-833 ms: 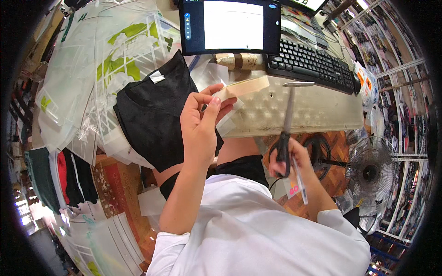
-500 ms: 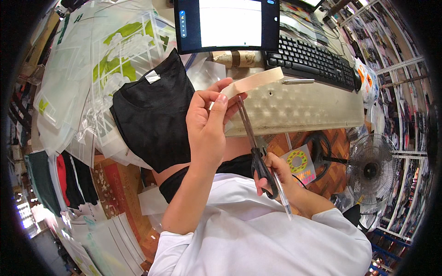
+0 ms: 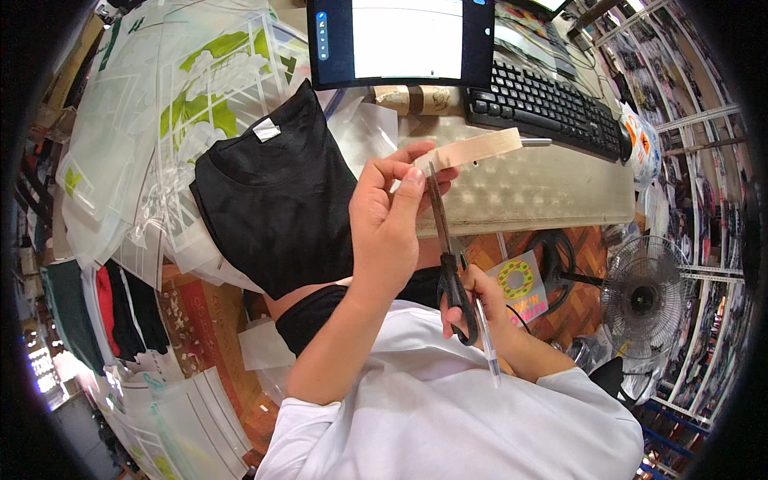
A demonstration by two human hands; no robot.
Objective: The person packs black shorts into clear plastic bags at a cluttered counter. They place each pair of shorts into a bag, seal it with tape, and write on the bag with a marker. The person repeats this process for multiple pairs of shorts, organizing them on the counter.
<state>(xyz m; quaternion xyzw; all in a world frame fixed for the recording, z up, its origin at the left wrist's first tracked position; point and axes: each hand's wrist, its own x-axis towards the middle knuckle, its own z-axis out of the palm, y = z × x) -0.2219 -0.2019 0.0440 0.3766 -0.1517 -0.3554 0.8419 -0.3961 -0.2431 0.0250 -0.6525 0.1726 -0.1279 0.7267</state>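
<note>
A pale beige strip [image 3: 480,146], narrow and slightly curved, is pinched between the thumb and fingers of my left hand [image 3: 386,216] and sticks out to the right. Black-handled scissors [image 3: 439,220] are held in my right hand [image 3: 482,294], with their blades pointing up and away from me. The blade tips overlap the strip close beside my left thumb; whether they have cut into it I cannot tell. A clear pen [image 3: 486,340] is also tucked in my right hand, pointing down toward my white shirt. Left of my hands lies a folded black T-shirt [image 3: 272,192].
Ahead stand a screen [image 3: 406,40] and a black keyboard [image 3: 552,108]. A silver pen-like rod [image 3: 538,142] rests on the worn pale table [image 3: 552,188]. Printed transparent sheets [image 3: 120,136] cover the left side. A fan [image 3: 642,296] stands at right, near shelving [image 3: 704,200].
My left hand has moved right with the strip. The scissors have tilted more upright, and their tips now lie over the strip instead of just below it.
</note>
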